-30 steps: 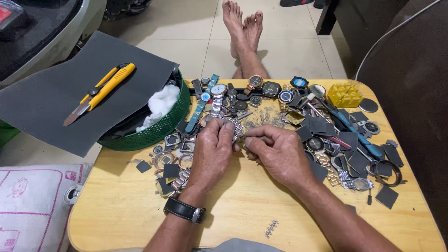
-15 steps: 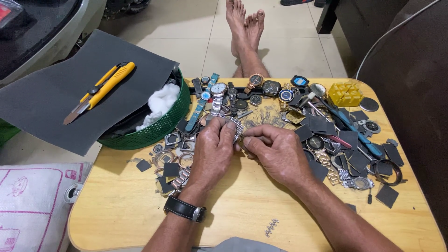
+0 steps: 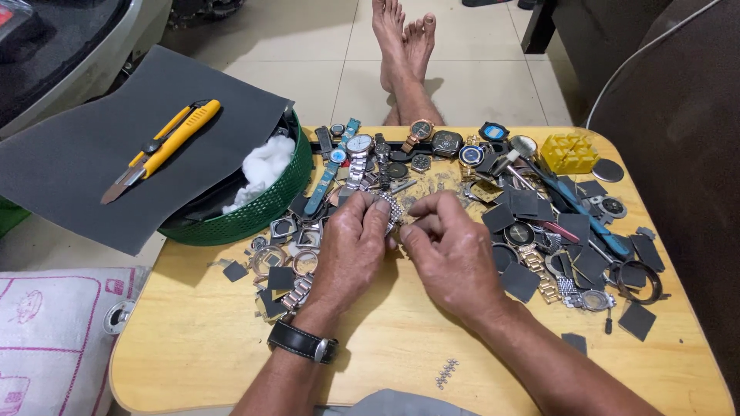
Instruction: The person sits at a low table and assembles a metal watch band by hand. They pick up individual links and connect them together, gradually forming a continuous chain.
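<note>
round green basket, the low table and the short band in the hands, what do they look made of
Round green basket: probably moulded plastic, judging by its even colour and ribbed, slotted wall. Low yellowish table: looks like varnished wood or a wood laminate, with faint grain and a soft sheen. Short silvery link band, pinched between the left hand and right hand: likely polished metal, since its small links glint.

From my view, most of the metal watch band is covered by the left hand, and its clasp I cannot see. The fingertips of the right hand hide what they pinch. The green basket is half under the grey sheet. The small parts are too tiny to distinguish.
</note>
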